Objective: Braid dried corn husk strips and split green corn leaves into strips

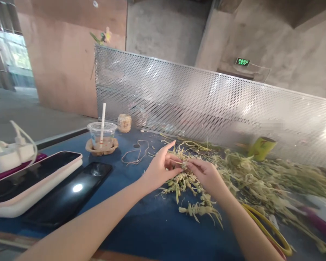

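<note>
My left hand (163, 166) and my right hand (206, 175) meet over the middle of the blue table. Between their fingertips is a small pale piece of dried grass (184, 165), pinched from both sides. The left index finger stretches out upward while its other fingers curl in. Just below both hands lies a pile of dried grass pieces (183, 183), some of which look knotted or woven. Closer to me, a separate woven grass piece (202, 209) with loose ends rests on the table. The fingers partly hide the held piece.
Left: a plastic cup (108, 128) with a straw, dark phone (70, 192), pink-white device (38, 177) and chargers (12, 156). Right: heaped dry grass (260, 181), a green can (261, 148), a yellow cord (271, 226). A perforated metal screen (174, 94) borders the back.
</note>
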Tool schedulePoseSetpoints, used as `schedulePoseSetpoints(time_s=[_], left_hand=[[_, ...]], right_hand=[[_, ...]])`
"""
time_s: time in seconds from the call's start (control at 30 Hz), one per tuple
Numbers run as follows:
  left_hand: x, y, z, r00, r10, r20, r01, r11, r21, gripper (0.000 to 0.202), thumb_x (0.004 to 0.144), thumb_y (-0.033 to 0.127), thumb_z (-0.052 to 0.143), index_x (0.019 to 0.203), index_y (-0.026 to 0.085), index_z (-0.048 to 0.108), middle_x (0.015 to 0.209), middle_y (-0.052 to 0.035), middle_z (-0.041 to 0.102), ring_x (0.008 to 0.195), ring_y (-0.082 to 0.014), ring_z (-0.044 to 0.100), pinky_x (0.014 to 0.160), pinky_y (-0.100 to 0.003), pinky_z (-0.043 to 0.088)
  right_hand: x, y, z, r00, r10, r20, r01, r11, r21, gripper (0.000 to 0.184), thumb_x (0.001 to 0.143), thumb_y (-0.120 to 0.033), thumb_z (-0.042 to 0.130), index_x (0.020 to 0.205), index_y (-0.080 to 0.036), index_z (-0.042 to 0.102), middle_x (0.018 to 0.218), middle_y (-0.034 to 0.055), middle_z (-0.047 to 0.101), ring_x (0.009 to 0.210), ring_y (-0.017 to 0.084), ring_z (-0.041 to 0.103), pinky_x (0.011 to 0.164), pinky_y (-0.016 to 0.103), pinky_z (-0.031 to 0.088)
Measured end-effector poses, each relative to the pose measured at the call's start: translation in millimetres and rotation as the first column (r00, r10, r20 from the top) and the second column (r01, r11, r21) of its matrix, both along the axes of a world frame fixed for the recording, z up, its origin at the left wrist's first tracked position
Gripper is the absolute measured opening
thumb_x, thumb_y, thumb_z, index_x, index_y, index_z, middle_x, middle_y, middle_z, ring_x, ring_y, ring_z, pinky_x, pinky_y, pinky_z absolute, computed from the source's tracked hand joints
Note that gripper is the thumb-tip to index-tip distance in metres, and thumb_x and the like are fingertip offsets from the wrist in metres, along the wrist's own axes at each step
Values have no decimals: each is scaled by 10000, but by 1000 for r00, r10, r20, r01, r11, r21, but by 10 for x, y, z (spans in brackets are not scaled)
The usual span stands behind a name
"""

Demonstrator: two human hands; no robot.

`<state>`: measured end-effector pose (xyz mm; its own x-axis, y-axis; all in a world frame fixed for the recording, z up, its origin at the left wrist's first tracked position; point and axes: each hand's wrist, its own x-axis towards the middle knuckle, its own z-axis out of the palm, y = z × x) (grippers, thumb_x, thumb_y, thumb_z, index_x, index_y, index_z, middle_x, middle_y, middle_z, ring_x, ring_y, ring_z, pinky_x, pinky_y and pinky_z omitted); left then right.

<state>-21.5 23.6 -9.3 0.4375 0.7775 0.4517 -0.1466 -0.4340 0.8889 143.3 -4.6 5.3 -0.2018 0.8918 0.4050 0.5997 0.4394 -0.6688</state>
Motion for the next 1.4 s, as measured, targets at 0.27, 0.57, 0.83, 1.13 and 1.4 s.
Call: schedulePoseSetpoints(time_s=[0.27,0.57,0.83,1.13,1.4], left_hand=[[13,-46,1,986,-52,161,80,982,-174,888,643,174,662,1347,189,121,904,-76,617,831,-180,578,732,-316,439],[37,-76,-2,979,-64,195,133,922,-364,1017,620,100,693,1366,154,2,804,-64,651,718,-143,603,600,-243,437],[30,-95,-4,988,-86,128,128,919,-372,1064,622,124,702,1362,142,-62,821,-76,647,773,-168,607,717,-305,457],[57,-117,-50,992,-33,122,69,952,-298,1037,613,154,713,1366,174,-1,900,-97,628,819,-201,604,743,-338,464],[52,-138,-51,994,-79,79,100,943,-318,1078,601,168,725,1366,153,-34,899,-105,629,826,-216,610,752,-357,470]], right_hand=[[57,-22,15,990,23,-136,-27,999,-30,188,737,-307,540,764,-192,687,811,24,661,794,171,588,744,310,462],[69,-21,-18,904,55,-424,-139,976,-168,162,656,-292,651,801,-242,702,972,21,667,955,201,583,870,362,439],[99,16,-60,853,-23,-521,-157,941,-300,169,580,-302,722,735,-237,707,908,28,685,874,186,612,820,332,465],[66,26,-129,795,28,-606,-246,928,-280,151,583,-302,722,719,-238,710,912,38,680,896,192,600,827,332,447],[127,53,-129,800,73,-595,-301,908,-293,97,552,-273,749,589,-216,679,872,23,659,839,150,600,775,273,460]])
